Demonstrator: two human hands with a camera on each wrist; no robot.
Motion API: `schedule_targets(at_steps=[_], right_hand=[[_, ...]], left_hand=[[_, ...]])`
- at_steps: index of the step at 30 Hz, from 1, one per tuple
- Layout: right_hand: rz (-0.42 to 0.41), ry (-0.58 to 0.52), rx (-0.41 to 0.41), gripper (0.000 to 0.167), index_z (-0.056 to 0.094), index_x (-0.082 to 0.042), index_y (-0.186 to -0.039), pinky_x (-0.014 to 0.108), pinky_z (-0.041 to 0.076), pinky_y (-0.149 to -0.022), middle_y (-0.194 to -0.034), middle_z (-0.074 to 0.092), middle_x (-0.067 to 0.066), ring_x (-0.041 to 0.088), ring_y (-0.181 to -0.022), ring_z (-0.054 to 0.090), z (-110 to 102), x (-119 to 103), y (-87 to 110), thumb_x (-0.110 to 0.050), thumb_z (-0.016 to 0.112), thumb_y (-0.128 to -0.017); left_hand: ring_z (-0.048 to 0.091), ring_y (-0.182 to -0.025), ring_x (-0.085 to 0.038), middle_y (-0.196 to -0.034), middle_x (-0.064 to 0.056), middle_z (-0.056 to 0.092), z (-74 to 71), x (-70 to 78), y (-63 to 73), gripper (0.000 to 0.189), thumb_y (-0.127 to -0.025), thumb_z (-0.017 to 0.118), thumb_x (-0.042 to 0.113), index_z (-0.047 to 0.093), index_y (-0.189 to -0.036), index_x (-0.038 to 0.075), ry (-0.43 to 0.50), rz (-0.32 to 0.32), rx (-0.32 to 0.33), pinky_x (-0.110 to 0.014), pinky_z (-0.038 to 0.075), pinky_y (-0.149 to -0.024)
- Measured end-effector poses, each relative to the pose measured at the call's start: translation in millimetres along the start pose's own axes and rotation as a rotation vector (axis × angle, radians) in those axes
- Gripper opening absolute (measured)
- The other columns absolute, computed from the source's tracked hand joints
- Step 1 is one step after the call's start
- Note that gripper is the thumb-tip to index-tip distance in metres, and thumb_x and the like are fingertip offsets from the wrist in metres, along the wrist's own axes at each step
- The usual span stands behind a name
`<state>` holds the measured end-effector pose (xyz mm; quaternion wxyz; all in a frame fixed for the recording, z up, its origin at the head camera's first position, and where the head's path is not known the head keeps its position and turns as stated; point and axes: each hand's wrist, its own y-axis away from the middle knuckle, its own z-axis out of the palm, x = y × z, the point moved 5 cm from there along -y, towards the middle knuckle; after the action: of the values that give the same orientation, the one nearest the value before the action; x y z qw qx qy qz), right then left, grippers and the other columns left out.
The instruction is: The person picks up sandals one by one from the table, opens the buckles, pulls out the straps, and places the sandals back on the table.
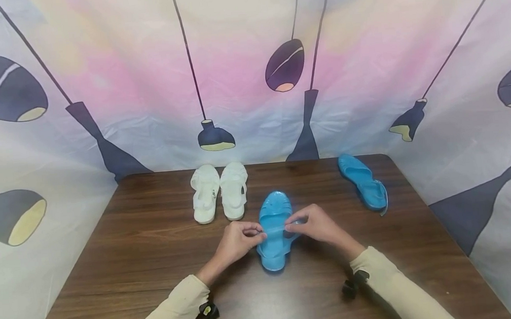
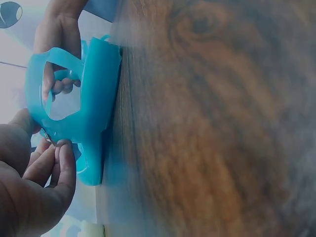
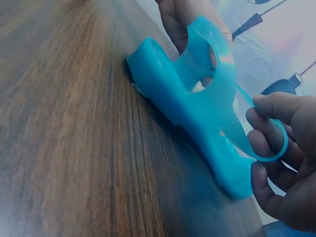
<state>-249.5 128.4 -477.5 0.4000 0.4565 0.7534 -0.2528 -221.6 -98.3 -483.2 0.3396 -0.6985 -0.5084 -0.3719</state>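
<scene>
A blue jelly sandal [image 1: 275,205] lies sole down on the table, its toe pointing away from me. At its left side my left hand [image 1: 239,239] pinches the small metal buckle [image 2: 48,136], the fingertips partly covering it. Opposite, my right hand [image 1: 315,223] holds the sandal's thin strap [image 3: 283,147] between thumb and fingers, and the strap bends into a loop there. In the head view the strap crosses over the sandal between both hands. Whether its tip is in the buckle is hidden by the fingers.
On the wooden table [image 1: 155,255], a pair of white sandals [image 1: 205,185] stands at the back left. Another blue sandal [image 1: 359,177] lies at the back right with its strap hanging loose. A printed cloth [image 1: 245,81] encloses the table's back and sides.
</scene>
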Motion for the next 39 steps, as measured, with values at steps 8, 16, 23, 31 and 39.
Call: schedule_targets(at_steps=[8,16,23,31,39], right_hand=[[0.037,-0.010,0.046,0.019,0.082,-0.020,-0.102,0.038,0.057,-0.074,-0.094,0.078,-0.006,0.017,-0.086,0.070,-8.5,-2.5,3.4,-0.036,0.079,-0.091],[0.042,0.003,0.099,0.020,0.082,-0.014,-0.102,0.036,0.058,-0.077,-0.096,0.078,-0.004,0.017,-0.089,0.069,-18.7,-2.8,2.8,-0.030,0.080,-0.090],[-0.027,0.001,0.043,0.027,0.081,-0.013,-0.108,0.037,0.058,-0.083,-0.101,0.078,-0.005,0.017,-0.096,0.070,-14.8,-11.7,-3.2,-0.034,0.079,-0.092],[-0.146,0.045,-0.026,0.031,0.079,-0.012,-0.114,0.033,0.058,-0.087,-0.110,0.077,-0.003,0.012,-0.101,0.070,-2.2,-24.7,-16.6,-0.034,0.076,-0.094],[-0.130,0.107,-0.025,0.031,0.078,-0.014,-0.115,0.028,0.059,-0.076,-0.111,0.077,-0.001,0.010,-0.091,0.070,7.5,-26.4,-26.6,-0.036,0.078,-0.092]], left_hand=[[0.071,-0.079,-0.008,-0.086,-0.001,0.077,-0.6,-2.5,0.1,0.011,-0.088,0.081,0.017,0.078,-0.094,0.009,0.031,-0.030,-0.018,-0.024,0.056,-0.067],[0.072,-0.080,-0.009,-0.086,-0.001,0.077,-1.8,-1.8,1.2,0.015,-0.088,0.081,0.020,0.078,-0.096,0.008,0.028,-0.037,-0.028,-0.025,0.056,-0.069],[0.071,-0.078,-0.009,-0.084,0.000,0.077,-1.7,-2.0,1.5,0.016,-0.088,0.081,0.022,0.077,-0.096,0.009,0.052,-0.035,-0.013,-0.025,0.056,-0.069],[0.073,-0.084,-0.012,-0.090,-0.004,0.078,-2.3,-0.1,4.4,0.022,-0.091,0.080,0.022,0.075,-0.103,0.005,0.103,-0.052,-0.013,-0.025,0.057,-0.070],[0.074,-0.092,-0.015,-0.098,-0.006,0.078,-1.9,-2.6,6.9,0.027,-0.092,0.078,0.024,0.074,-0.109,0.004,0.122,-0.060,-0.021,-0.026,0.058,-0.076]])
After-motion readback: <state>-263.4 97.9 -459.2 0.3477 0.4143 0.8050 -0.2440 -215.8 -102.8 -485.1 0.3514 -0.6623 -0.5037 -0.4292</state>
